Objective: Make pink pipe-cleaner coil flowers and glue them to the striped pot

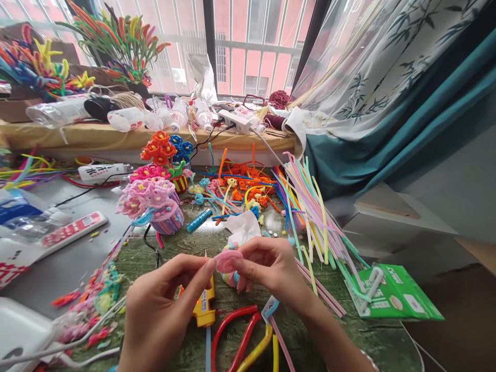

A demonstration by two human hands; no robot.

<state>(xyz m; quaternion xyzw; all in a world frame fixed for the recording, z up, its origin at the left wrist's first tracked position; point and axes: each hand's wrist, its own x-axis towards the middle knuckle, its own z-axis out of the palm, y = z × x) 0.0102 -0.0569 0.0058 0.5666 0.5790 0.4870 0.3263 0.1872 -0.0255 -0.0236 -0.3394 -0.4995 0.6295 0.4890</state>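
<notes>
My left hand (165,305) and my right hand (267,268) meet over the green table (182,243). Between their fingertips sits a small pink coil of fuzzy pipe cleaner (227,260); both hands pinch it, the left from the left edge, the right from the right. Under the right hand's fingers a pastel piece (231,279) shows, and I cannot tell whether it is held. A yellow glue gun (204,307) lies just below the hands. Red, yellow and pink pipe cleaners (248,336) curve on the table near my wrists.
A pink pipe-cleaner flower pot (155,201) and an orange and blue bouquet (165,150) stand behind the hands. A fan of pastel pipe cleaners (313,212) lies to the right above a green packet (395,294). A power strip (73,230) lies left. Plastic bottles (124,118) line the windowsill.
</notes>
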